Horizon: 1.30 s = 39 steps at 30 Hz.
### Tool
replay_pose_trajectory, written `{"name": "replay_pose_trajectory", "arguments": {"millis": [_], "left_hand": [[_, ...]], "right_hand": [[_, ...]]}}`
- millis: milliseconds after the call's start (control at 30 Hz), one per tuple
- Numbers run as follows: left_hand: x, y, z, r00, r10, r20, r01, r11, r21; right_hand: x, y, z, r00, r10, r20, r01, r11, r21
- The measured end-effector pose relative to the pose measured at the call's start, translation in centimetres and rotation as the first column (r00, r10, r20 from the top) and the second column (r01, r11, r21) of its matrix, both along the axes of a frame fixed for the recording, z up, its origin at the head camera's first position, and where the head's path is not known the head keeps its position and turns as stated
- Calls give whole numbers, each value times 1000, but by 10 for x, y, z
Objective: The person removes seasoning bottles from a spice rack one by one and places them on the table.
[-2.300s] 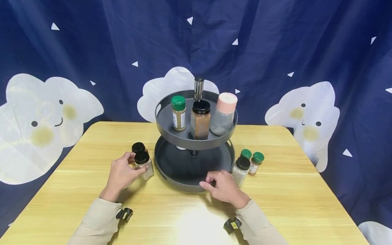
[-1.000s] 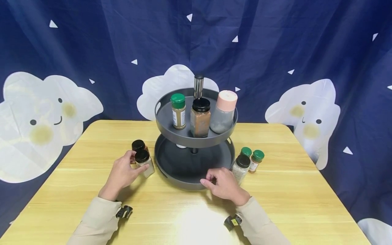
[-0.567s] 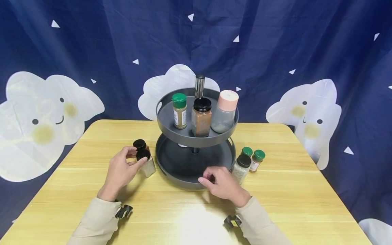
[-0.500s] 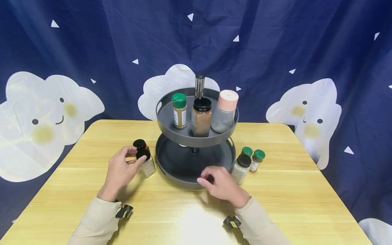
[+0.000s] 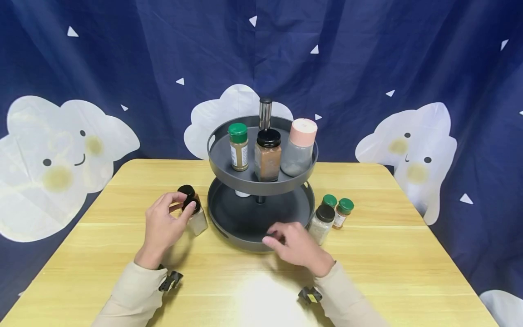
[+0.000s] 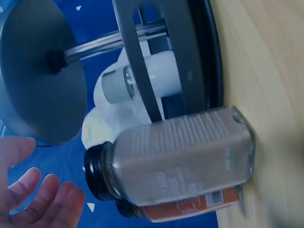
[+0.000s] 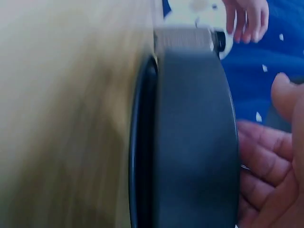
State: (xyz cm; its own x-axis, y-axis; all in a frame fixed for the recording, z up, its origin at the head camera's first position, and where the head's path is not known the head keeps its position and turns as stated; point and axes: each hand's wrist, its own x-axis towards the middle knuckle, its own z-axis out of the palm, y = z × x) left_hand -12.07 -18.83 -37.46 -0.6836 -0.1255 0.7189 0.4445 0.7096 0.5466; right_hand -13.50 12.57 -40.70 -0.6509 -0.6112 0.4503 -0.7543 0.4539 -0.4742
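In the head view my left hand [image 5: 161, 225] hovers at the black lid of a square spice jar [image 5: 198, 223] with pale powder, left of a two-tier turntable. The left wrist view shows that hand's fingers [image 6: 61, 204] spread apart from the lid. The jar stands upright on the table, partly covering an orange-labelled jar [image 6: 194, 207] behind it. My right hand [image 5: 300, 245] is at the front rim of the turntable's lower tray [image 5: 241, 244]. In the right wrist view its fingers reach over the tray wall [image 7: 194, 137] to the inner side, thumb held away.
The upper tray [image 5: 261, 187] bears a green-capped shaker [image 5: 239, 155], a brown-filled jar [image 5: 267, 162] and a pink-capped bottle [image 5: 297, 154]. A white container [image 6: 164, 73] stands on the lower tray. Beside my right hand are a black-lidded jar [image 5: 319, 228] and two green-capped bottles [image 5: 340, 219].
My left hand has let go of the pale-powder jar and risen slightly to its lid; the jar stays in place. My right hand keeps nearly the same spot at the rim.
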Motion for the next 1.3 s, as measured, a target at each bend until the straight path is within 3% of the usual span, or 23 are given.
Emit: {"name": "replay_pose_trajectory", "arguments": {"millis": [100,167,467,667,833,1067,1200,1300], "left_hand": [[1,7,2,999,-31,-25,31,1000,-4],[1,14,2,998,-58,-25,58,998,-18],[-8,44,0,974,-157,163,162,987,-21],[-15,54,-2,936,-185,298,201,979,-24],[-22,59,-6,901,-223,372,238,971,6],[-33,64,-11,892,-222,394,241,971,1],[-39,68,-10,876,-224,427,241,970,17],[-43,71,-12,876,-212,433,235,972,1]], "right_hand": [[-4,7,2,995,-95,-12,95,995,-30],[-5,9,2,993,-115,7,115,993,-37],[-3,4,0,996,-86,24,86,996,23],[-2,6,-3,994,-102,43,99,993,56],[-5,10,-13,993,-121,2,120,984,129],[-9,11,-17,995,-100,-9,101,989,112],[-10,11,-17,995,-101,-13,102,989,105],[-10,11,-17,995,-102,-21,104,989,104]]}}
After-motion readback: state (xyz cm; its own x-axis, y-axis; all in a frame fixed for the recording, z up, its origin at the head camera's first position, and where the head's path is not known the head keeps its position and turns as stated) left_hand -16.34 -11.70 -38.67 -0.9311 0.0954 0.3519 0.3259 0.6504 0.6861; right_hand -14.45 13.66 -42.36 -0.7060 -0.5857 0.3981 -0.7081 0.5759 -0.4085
